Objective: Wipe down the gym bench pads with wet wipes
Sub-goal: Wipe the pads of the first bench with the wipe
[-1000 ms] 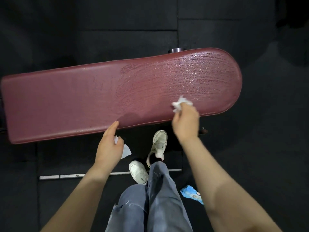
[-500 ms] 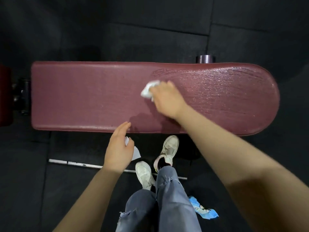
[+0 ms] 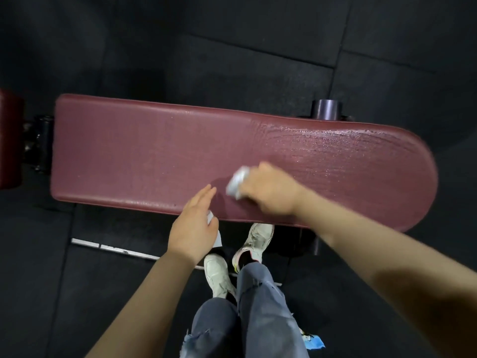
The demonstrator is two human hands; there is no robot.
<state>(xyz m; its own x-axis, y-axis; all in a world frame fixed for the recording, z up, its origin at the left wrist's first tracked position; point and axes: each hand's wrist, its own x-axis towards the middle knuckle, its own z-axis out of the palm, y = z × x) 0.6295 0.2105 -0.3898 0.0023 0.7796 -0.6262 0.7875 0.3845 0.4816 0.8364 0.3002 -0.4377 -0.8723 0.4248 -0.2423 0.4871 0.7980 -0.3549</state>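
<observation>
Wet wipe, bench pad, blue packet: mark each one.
wet wipe (image 3: 237, 182), head view, crumpled white bundle.
bench pad (image 3: 134, 156), head view, dry left half of the top.
blue packet (image 3: 313, 341), head view, its visible corner.

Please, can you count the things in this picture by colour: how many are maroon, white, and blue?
Maroon: 2, bench pad, second pad
White: 4, wet wipe, paper piece, left shoe, right shoe
Blue: 1, wipes packet
Total: 7
</observation>
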